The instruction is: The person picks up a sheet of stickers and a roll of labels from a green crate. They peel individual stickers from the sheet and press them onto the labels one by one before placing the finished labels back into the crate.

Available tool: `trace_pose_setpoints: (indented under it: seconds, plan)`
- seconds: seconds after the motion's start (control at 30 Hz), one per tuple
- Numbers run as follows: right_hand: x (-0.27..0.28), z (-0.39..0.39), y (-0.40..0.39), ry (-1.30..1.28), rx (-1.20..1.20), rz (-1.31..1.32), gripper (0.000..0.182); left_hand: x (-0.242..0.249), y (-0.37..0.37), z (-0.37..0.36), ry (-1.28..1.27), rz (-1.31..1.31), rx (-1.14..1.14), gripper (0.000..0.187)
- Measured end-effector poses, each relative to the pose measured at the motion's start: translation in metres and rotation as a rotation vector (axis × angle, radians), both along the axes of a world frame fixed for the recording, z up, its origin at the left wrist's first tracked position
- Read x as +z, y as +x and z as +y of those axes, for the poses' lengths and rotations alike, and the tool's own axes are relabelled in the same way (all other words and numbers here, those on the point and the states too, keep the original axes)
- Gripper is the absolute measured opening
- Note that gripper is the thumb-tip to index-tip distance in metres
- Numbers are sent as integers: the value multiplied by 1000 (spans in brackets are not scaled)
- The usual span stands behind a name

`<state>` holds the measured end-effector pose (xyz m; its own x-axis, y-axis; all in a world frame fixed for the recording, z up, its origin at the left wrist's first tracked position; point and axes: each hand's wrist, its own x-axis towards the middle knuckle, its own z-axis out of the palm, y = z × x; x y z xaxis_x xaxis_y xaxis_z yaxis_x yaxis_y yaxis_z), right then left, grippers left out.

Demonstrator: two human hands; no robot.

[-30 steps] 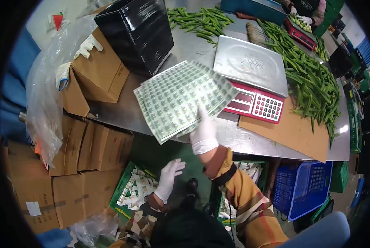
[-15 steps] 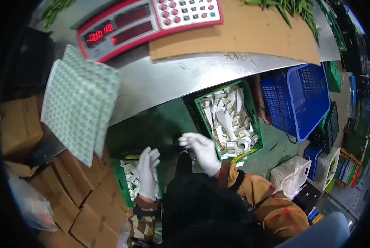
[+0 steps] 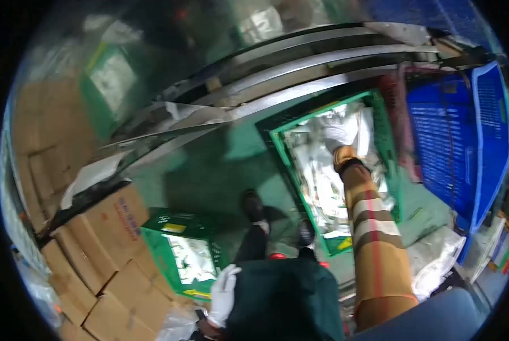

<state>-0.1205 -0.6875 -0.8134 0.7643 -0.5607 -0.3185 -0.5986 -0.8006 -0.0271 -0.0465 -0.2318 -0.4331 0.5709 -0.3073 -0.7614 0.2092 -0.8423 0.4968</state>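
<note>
My right hand [image 3: 341, 132], in a white glove, reaches down into the far part of a green crate [image 3: 296, 166] on the floor. White paper labels [image 3: 322, 190] fill that crate, and the hand is among them. Its fingers are blurred against the white labels, so I cannot see whether they hold anything. My left hand [image 3: 223, 298], also white-gloved, lies by my dark green-clad lap [image 3: 283, 290] with its fingers stretched out and nothing in them. Near it stands a smaller green crate [image 3: 166, 250] with white labels [image 3: 193, 260] inside.
Brown cardboard boxes [image 3: 109, 227] are stacked at the left. A blue basket [image 3: 436, 131] stands right of the large crate. Metal table edges [image 3: 322, 59] cross above it. A clear plastic bag [image 3: 436, 261] lies at lower right. My shoes [image 3: 252, 206] are on the green floor.
My view has tipped down, so the scale and table top are gone from sight. My right hand has moved from above my lap into the large crate. My left hand has dropped toward my lap.
</note>
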Motion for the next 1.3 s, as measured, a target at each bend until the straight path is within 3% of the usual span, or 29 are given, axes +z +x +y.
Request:
trace_pose_setpoints:
  seconds: [0.03,0.1,0.13,0.23,0.3,0.43,0.5,0.53,0.6,0.63,0.67,0.73,0.77,0.8,0.9,1.03,1.1,1.13,1.2,1.23,1.3]
  plan:
    - [53,9,2,-79,113,51,45,-1,6,8,4,13,77,24]
    - [49,19,-22,105,-118,68,33,-17,-5,24,-27,117,227,25]
    - [46,25,-35,181,-237,73,27,-12,-6,20,-66,113,196,28]
    - [69,35,-91,-180,97,-6,20,-9,-15,20,-64,148,238,30]
    - [106,44,-119,-422,197,225,9,-10,-18,25,-84,239,287,32]
    - [262,40,-151,101,163,-392,20,4,-34,25,-83,255,241,31]
    - [330,47,-149,113,74,-494,18,20,-43,20,-130,289,240,31]
    - [351,50,-149,352,-172,-652,17,27,-48,21,-157,290,212,31]
    - [408,51,-147,484,-350,-654,16,30,-59,28,-207,289,160,31]
    - [465,52,-133,376,-283,-507,18,39,-61,29,-213,287,159,32]
    - [491,55,-128,455,-369,-689,22,48,-62,26,-219,286,158,32]
    - [566,61,-103,777,-729,-791,23,58,-66,28,-255,287,209,32]
    - [612,62,-89,807,-684,-776,24,62,-69,32,-274,287,249,33]
    - [623,51,-89,685,-502,-811,26,69,-70,34,-280,278,273,33]
    - [681,54,-54,841,-389,-1177,32,80,-79,57,-309,244,358,32]
    - [752,65,14,1472,-296,-1493,43,72,-85,86,-350,188,501,32]
    - [767,59,50,1315,-181,-1570,43,59,-90,94,-316,195,530,31]
    - [770,44,73,1630,145,-1443,43,56,-89,97,-301,208,537,30]
    - [776,45,126,1291,-200,-1632,43,53,-87,104,-381,205,563,29]
    - [791,67,151,1466,-431,-1707,41,53,-84,109,-403,200,557,29]
    - [733,0,205,1455,35,-1484,40,60,-72,116,-452,186,563,29]
